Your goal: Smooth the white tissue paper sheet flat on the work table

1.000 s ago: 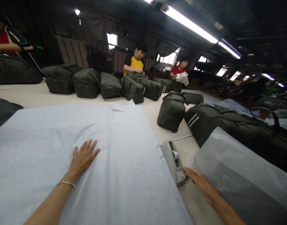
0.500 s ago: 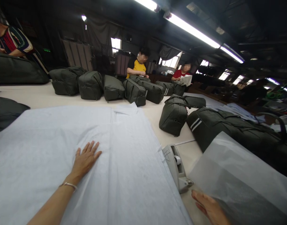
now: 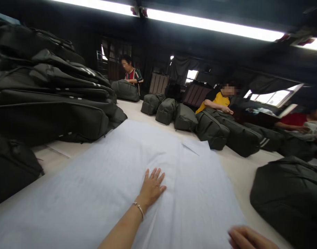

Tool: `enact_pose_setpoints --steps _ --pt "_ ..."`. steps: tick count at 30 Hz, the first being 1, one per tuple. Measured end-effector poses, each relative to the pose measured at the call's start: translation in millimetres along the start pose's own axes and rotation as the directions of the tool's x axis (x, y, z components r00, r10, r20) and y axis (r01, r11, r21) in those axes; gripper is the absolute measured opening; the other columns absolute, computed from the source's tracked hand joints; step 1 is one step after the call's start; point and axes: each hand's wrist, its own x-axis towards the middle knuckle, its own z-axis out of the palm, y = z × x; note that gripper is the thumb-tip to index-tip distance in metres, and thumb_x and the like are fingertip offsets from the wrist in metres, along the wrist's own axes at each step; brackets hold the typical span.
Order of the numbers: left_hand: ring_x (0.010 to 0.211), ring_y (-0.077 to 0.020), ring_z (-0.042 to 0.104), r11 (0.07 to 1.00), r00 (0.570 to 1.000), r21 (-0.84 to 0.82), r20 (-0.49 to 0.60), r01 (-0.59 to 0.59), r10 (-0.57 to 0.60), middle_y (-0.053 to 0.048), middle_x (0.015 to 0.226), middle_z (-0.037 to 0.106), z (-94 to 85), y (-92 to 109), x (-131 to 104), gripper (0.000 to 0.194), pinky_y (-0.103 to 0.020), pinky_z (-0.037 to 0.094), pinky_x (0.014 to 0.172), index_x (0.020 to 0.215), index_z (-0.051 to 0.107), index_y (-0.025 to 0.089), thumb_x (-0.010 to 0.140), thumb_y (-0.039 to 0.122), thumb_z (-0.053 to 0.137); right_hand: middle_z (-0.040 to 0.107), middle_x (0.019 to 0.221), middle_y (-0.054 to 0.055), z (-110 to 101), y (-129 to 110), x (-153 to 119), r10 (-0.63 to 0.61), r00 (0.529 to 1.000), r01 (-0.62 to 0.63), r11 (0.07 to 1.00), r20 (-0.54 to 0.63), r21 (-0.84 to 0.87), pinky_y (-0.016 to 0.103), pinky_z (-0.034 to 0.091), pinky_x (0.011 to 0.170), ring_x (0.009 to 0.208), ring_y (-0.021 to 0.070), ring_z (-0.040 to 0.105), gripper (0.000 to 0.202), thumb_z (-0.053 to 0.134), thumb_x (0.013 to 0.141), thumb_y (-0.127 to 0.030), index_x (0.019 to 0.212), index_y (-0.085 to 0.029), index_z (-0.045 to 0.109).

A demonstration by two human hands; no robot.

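1. The right hand (image 3: 245, 238) is shifting in towards the near right edge of the wide, thin white sheet (image 3: 96, 186); blur is hiding whether its bent fingers are pinching anything.
2. The left hand (image 3: 151, 190), fingers spread, is seemingly steadying the sheet alone.
3. The sheet is covering much of the cream tabletop (image 3: 233, 166).
4. Beyond it, dark green fabric bags (image 3: 185, 117) are standing; a person in a yellow-and-black shirt (image 3: 218, 101) is bending over them.

pale table (image 3: 232, 166), dark bags (image 3: 185, 118), broad white sheet (image 3: 91, 180)
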Motion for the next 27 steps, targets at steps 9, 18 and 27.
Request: enact_pose_setpoints --steps 9,18,27 --pt "0.147 -0.0281 0.020 0.986 1.000 -0.167 0.018 0.027 -0.024 -0.008 0.158 0.029 -4.3 2 -1 0.061 -0.063 0.009 0.119 0.148 0.034 0.031 0.096 0.062 0.033 0.068 0.076 0.004 138 -141 226 -0.135 0.909 0.018 0.958 0.396 0.286 0.021 0.043 0.056 0.062 0.0100 0.059 0.036 0.060 0.082 -0.052 0.077 -0.016 0.062" --pt "0.149 -0.0264 0.014 0.984 0.999 -0.175 0.037 0.029 -0.023 -0.006 0.159 0.023 -2.0 3 -3 0.063 -0.063 0.008 0.119 0.150 0.028 0.031 0.096 0.063 0.029 0.056 0.050 -0.002 179 -120 302 0.142 0.868 -0.075 0.985 0.476 -0.156 0.023 0.031 0.043 0.040 0.0088 0.044 0.029 0.067 0.083 -0.034 0.063 -0.016 0.058" --pt "0.149 -0.0282 0.012 0.975 0.998 -0.221 0.063 0.033 -0.019 -0.009 0.159 0.023 -5.0 4 -2 0.063 -0.064 0.007 0.119 0.151 0.028 0.029 0.097 0.061 0.031 0.061 0.049 0.011 178 -140 319 0.201 0.901 0.018 0.867 0.383 -0.497 0.036 0.045 0.060 0.057 0.0256 0.064 0.039 0.087 0.060 -0.045 0.056 -0.013 0.063"
